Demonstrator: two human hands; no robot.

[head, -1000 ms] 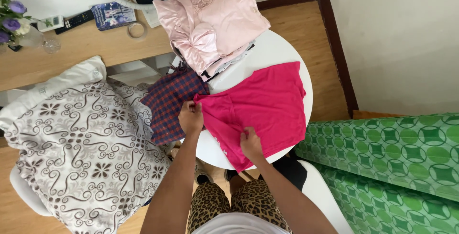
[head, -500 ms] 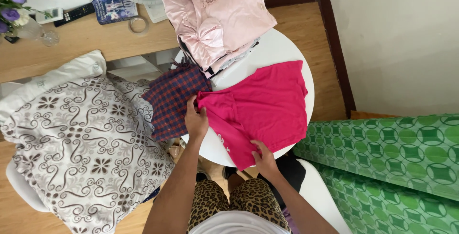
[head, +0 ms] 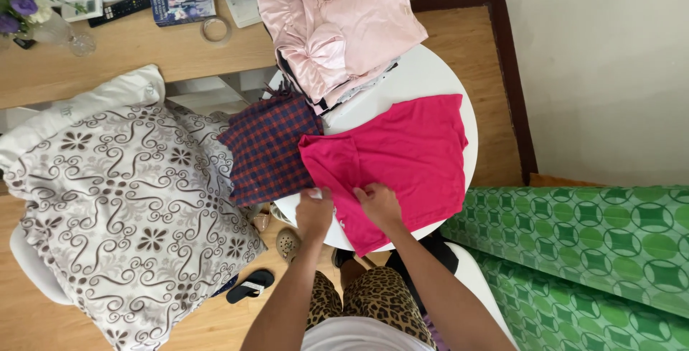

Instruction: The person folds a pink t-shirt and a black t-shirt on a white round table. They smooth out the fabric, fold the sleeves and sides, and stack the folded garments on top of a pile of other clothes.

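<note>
A bright pink T-shirt (head: 402, 157) lies spread on a round white table (head: 430, 78). My left hand (head: 314, 213) pinches its near left edge, close to the table rim. My right hand (head: 378, 204) grips the cloth just beside it, near the shirt's lower middle. Both hands sit close together at the near hem. A dark red and blue plaid garment (head: 267, 148) hangs off the table's left side, next to my left hand. A stack of folded clothes topped by a pale pink satin piece (head: 337, 24) rests at the table's far edge.
A large patterned grey and white pillow (head: 133, 200) fills a chair on the left. A green patterned mattress (head: 596, 250) lies at the right. A wooden desk (head: 143, 57) behind holds a book, tape roll, remote and flowers. Sandals (head: 251, 285) lie on the floor.
My left hand has come down from the shirt's upper left corner to the near edge. My right hand has moved up and left to meet it. The shirt's left side looks folded in.
</note>
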